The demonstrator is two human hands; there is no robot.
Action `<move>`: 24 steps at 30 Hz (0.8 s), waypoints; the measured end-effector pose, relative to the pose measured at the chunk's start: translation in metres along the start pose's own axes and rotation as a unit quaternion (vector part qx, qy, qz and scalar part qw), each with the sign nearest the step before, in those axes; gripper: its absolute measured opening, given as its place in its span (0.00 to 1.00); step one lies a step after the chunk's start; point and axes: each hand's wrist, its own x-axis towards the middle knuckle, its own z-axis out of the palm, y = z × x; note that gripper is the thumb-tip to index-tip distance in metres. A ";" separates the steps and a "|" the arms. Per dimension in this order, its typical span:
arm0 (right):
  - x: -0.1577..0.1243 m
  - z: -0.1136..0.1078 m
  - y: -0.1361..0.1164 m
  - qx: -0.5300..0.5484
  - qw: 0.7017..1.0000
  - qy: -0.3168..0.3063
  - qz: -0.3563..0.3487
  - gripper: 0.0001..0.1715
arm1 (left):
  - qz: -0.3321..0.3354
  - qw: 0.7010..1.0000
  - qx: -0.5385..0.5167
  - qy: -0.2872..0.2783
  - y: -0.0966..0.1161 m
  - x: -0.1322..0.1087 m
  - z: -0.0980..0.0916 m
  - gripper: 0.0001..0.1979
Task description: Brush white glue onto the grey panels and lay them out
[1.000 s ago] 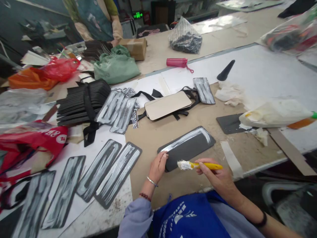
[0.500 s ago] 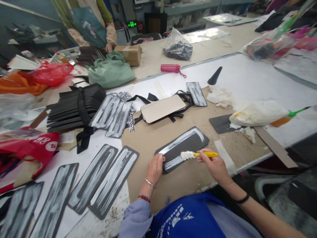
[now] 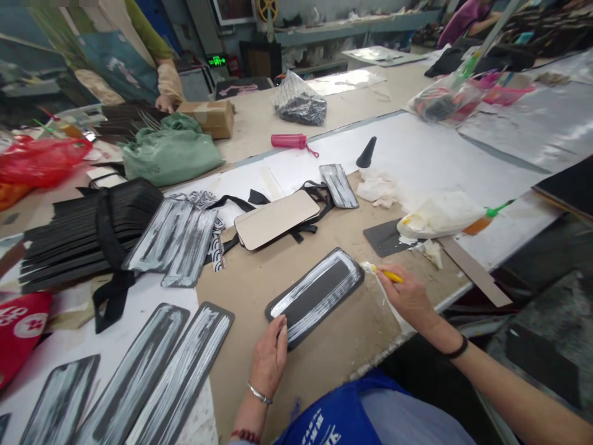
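Observation:
A dark rounded panel lies on the brown board, with white paste brushed along its edges and a bare dark middle. My left hand holds the panel's near left corner, fingertips against its edge. In my right hand is a brush with a yellow handle. White paste covers its bristles, which are just off the panel's right end. To the right, a whitish, paste-smeared container lies partly on a small dark piece.
Several paste-streaked panels lie at the left, near a stack of black pieces. A beige panel with black straps lies beyond my work. A pink cylinder and black cone stand farther back. A co-worker is across the table.
My right hand has moved the brush from the panel's near edge to beyond its right end. More white paste shows along the near and right edges. The view has turned right.

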 end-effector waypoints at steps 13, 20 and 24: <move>-0.076 0.047 -0.133 0.216 0.942 -0.204 -0.157 0.12 | -0.095 0.989 -0.090 -0.062 0.009 0.010 -0.013 0.17; -0.043 0.035 -0.114 0.255 0.959 -0.114 -0.042 0.09 | -0.091 0.981 -0.170 0.020 0.011 -0.001 -0.018 0.13; -0.021 0.043 -0.115 0.253 0.959 -0.118 0.050 0.10 | -0.007 0.992 -0.084 0.096 0.010 -0.024 -0.010 0.10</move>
